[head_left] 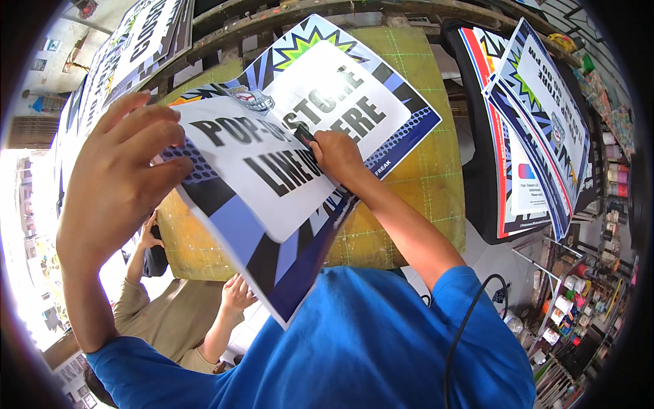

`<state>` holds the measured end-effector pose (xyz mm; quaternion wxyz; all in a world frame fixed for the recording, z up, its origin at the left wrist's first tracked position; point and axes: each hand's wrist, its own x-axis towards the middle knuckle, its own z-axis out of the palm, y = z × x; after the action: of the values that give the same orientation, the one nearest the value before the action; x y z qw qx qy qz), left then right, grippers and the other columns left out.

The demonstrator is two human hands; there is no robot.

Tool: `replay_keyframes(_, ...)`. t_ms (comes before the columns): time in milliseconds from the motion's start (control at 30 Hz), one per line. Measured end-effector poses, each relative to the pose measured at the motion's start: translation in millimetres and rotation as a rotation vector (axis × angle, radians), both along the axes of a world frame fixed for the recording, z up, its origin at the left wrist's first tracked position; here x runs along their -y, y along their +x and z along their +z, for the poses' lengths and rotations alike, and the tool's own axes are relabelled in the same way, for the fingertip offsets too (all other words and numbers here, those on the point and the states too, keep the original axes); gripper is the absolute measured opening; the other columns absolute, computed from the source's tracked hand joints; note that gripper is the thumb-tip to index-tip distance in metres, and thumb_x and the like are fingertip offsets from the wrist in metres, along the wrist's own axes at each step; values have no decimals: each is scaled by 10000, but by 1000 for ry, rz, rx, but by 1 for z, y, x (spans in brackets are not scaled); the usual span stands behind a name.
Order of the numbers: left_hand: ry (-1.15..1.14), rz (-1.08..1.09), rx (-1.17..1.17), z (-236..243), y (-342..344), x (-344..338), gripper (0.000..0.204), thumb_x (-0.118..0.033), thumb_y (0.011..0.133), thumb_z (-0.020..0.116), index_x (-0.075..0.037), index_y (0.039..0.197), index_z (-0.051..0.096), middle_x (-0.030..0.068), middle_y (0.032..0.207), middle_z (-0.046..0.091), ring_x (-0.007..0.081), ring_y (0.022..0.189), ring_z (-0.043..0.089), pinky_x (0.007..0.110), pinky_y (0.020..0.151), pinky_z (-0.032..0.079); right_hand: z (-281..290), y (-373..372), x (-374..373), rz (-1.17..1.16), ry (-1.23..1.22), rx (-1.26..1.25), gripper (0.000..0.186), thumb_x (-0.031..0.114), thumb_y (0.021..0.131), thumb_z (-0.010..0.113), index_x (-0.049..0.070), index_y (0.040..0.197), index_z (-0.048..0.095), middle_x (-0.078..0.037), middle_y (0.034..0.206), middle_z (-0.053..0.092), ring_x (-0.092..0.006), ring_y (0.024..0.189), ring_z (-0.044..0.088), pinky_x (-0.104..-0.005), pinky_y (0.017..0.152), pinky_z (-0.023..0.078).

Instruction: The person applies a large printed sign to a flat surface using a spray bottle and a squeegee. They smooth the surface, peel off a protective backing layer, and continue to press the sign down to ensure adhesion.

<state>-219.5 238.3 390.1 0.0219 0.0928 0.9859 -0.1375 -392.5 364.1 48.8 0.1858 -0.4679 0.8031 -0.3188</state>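
A printed poster sheet [300, 194] with bold black lettering and a blue and green border lies over the yellow cutting board. Its right part lies flat, while its left part bends up toward me. My left hand [126, 163] is closed at the raised left edge, thumb and fingers around it. Closed around a small dark hand tool [303, 134], my right hand [338, 158] rests on the sheet's middle, where the raised part meets the flat part. The tool's working end is hard to make out.
The yellow board [426, 184] has green grid lines. Printed posters [552, 129] are stacked at the right, and more printed panels [133, 58] stand at the far left. Another person [174, 317] in an olive shirt is at the lower left. A rack of containers [572, 300] stands lower right.
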Motion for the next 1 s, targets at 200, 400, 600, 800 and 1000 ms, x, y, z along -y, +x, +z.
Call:
replay_keyframes(200,4,16,-6,0,4,-5,105,-120,621,669,-53,701,668,61,893,605,245,1020,623,471,1015,459,18,-79,11,-178,-27,-62,339,295,939,522,11,815,658,-225,769,677,-400,742,668,-497,707,528)
replay_keyframes(400,24,17,21,0,0,-6,147,-113,579,698,-54,707,656,72,920,632,264,1044,628,502,1036,448,-1,-5,29,30,18,-35,312,279,934,530,14,815,644,-228,832,673,-409,833,659,-507,767,514)
replay_keyframes(600,19,44,28,2,-2,-10,159,-119,574,704,-55,715,669,80,879,613,252,955,625,410,863,496,15,-64,33,-131,-6,-50,307,285,920,557,6,829,645,-232,840,676,-412,810,661,-500,747,520)
replay_keyframes(800,-52,195,105,8,-3,-16,215,-121,568,729,-72,775,696,56,730,594,228,714,606,373,638,458,-3,-8,40,-12,-35,-28,258,266,899,596,27,814,642,-221,810,664,-406,798,654,-507,723,515)
replay_keyframes(1000,-44,304,166,10,-1,-15,175,-130,647,694,-94,819,700,60,597,525,237,586,595,364,559,465,8,-30,51,-99,-40,80,310,297,906,586,-5,865,643,-249,812,664,-440,809,652,-509,747,524)
